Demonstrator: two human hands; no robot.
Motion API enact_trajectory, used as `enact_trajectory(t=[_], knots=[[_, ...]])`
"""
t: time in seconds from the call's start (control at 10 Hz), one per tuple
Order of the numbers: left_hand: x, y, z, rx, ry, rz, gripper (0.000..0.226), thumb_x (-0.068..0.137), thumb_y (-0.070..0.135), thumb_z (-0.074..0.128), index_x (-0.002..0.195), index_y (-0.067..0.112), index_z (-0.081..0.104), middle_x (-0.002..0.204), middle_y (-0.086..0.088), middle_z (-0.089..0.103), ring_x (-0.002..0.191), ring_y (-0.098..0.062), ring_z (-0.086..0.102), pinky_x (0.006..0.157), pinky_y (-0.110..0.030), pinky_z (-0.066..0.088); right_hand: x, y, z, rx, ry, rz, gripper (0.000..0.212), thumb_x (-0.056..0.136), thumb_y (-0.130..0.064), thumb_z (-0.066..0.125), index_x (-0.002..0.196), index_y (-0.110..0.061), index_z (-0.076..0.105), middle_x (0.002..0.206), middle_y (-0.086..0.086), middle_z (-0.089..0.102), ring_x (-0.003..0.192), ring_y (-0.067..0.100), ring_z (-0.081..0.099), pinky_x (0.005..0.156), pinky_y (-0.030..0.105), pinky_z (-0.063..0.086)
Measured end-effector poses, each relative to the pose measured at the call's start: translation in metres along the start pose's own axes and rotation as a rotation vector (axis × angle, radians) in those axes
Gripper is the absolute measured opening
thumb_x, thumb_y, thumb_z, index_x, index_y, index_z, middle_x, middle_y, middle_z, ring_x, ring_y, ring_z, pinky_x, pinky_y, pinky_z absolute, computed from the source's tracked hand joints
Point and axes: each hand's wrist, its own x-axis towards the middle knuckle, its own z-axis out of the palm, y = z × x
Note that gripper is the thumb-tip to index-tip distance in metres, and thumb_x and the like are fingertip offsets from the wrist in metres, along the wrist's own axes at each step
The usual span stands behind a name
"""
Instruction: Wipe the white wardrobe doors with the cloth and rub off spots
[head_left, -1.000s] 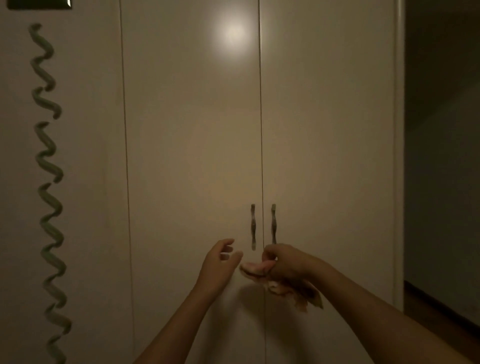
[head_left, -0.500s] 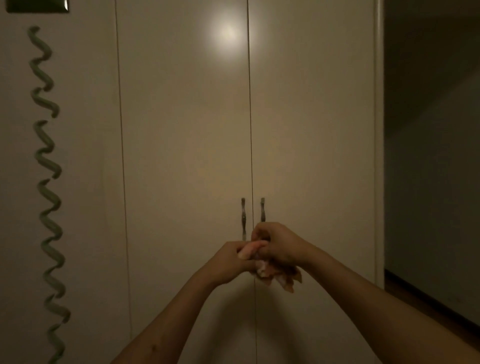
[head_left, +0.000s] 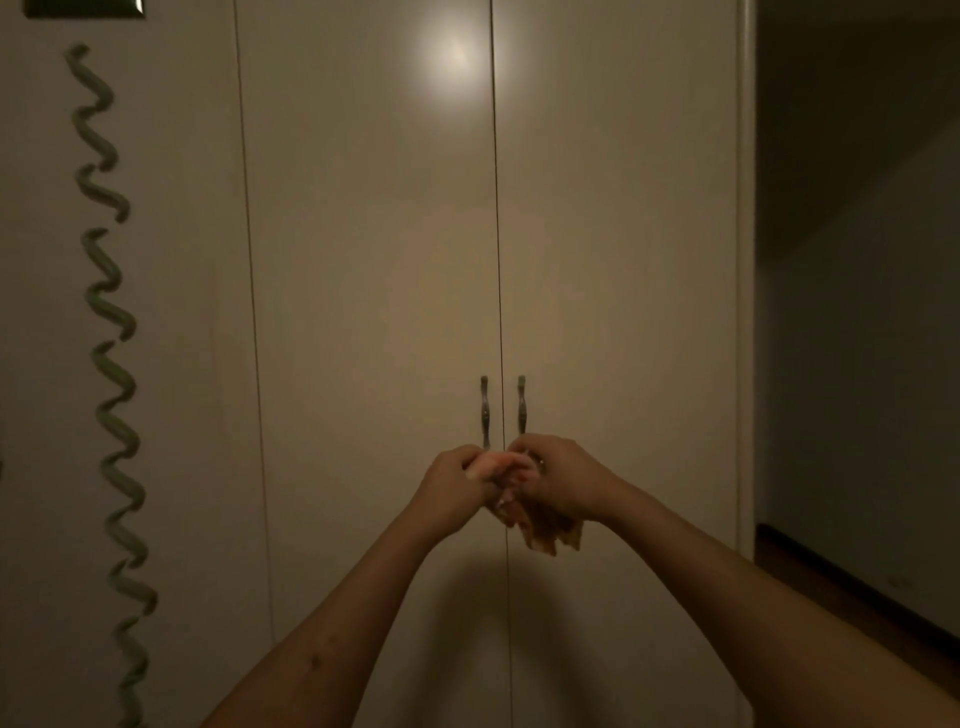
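Note:
Two tall white wardrobe doors fill the view: the left door (head_left: 374, 270) and the right door (head_left: 618, 270), meeting at a thin vertical seam. Two slim metal handles (head_left: 484, 410) (head_left: 521, 405) sit on either side of the seam. Just below them, in front of the doors, my left hand (head_left: 451, 488) and my right hand (head_left: 558, 480) both grip a crumpled pinkish-orange cloth (head_left: 540, 527). Part of it bunches between the hands and a loose end hangs under my right hand. No spots show in this dim light.
A green wavy decoration (head_left: 111, 364) runs down the white panel to the left of the doors. A lamp glare (head_left: 454, 54) shines near the top of the left door. To the right lie a dark wall (head_left: 857, 312) and a strip of dark floor (head_left: 852, 597).
My left hand was open and apart from the cloth; it has closed on the cloth beside my right hand. Both hands have risen slightly towards the handles.

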Motion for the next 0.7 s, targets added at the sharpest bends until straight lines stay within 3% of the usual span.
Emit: enact_trajectory(t=[0.1,0.2,0.3,0.4,0.5,0.6,0.7], knots=[[-0.003,0.009,0.0,-0.08,-0.107,0.005,0.035,0.081,0.028,0.068,0.116,0.028,0.064,0.108,0.006,0.068,0.098,-0.007,0.064,0.082,-0.031,0.055,0.001,0.0,0.0,-0.003,0.109,0.025,0.011,0.091,-0.018,0.061,0.102,-0.023,0.061,0.093,-0.004,0.064,0.083,0.012,0.062,0.073,0.027,0.055],[-0.005,0.015,-0.001,-0.07,-0.175,0.014,0.034,0.092,0.053,0.05,0.118,0.036,0.062,0.114,0.007,0.066,0.098,-0.005,0.062,0.075,-0.02,0.049,0.001,0.0,-0.003,0.018,0.163,0.048,0.009,0.093,-0.015,0.057,0.096,-0.021,0.061,0.088,-0.005,0.063,0.079,0.012,0.062,0.066,0.025,0.053],[-0.004,0.01,-0.003,-0.012,-0.208,-0.032,0.064,0.08,0.068,0.056,0.132,0.031,0.051,0.13,-0.002,0.059,0.116,-0.021,0.058,0.087,-0.03,0.05,-0.001,-0.001,-0.003,0.046,0.16,0.051,0.01,0.095,-0.011,0.055,0.095,-0.019,0.061,0.085,-0.001,0.065,0.071,0.013,0.065,0.056,0.021,0.052],[-0.002,0.008,-0.003,0.019,-0.172,0.002,0.058,0.078,0.04,0.073,0.13,0.023,0.054,0.122,0.003,0.062,0.107,-0.01,0.06,0.092,-0.029,0.052,-0.005,-0.001,-0.002,0.097,0.167,0.058,0.012,0.092,-0.01,0.056,0.096,-0.019,0.063,0.084,0.001,0.067,0.068,0.016,0.068,0.055,0.027,0.058],[-0.002,0.012,0.0,0.031,-0.03,0.029,0.037,0.075,0.024,0.076,0.109,0.019,0.061,0.096,0.008,0.063,0.086,-0.006,0.061,0.077,-0.026,0.055,-0.006,-0.003,-0.006,0.099,0.131,0.012,0.013,0.089,-0.017,0.062,0.101,-0.023,0.064,0.093,-0.003,0.066,0.082,0.012,0.065,0.065,0.026,0.056],[-0.002,0.008,0.0,0.047,0.041,0.009,0.035,0.073,0.026,0.077,0.103,0.018,0.061,0.094,0.003,0.064,0.085,-0.013,0.063,0.076,-0.034,0.057,-0.012,-0.005,-0.01,0.102,-0.02,-0.001,0.021,0.09,-0.026,0.065,0.111,-0.024,0.064,0.102,-0.006,0.066,0.092,0.009,0.064,0.076,0.027,0.057],[0.0,0.003,0.0,0.041,0.074,0.006,0.033,0.072,0.024,0.076,0.101,0.018,0.062,0.095,0.0,0.066,0.086,-0.015,0.064,0.073,-0.032,0.056,-0.014,-0.012,-0.029,0.014,0.056,0.017,0.023,0.094,-0.028,0.062,0.116,-0.024,0.068,0.111,-0.004,0.069,0.097,0.008,0.063,0.086,0.03,0.055]])
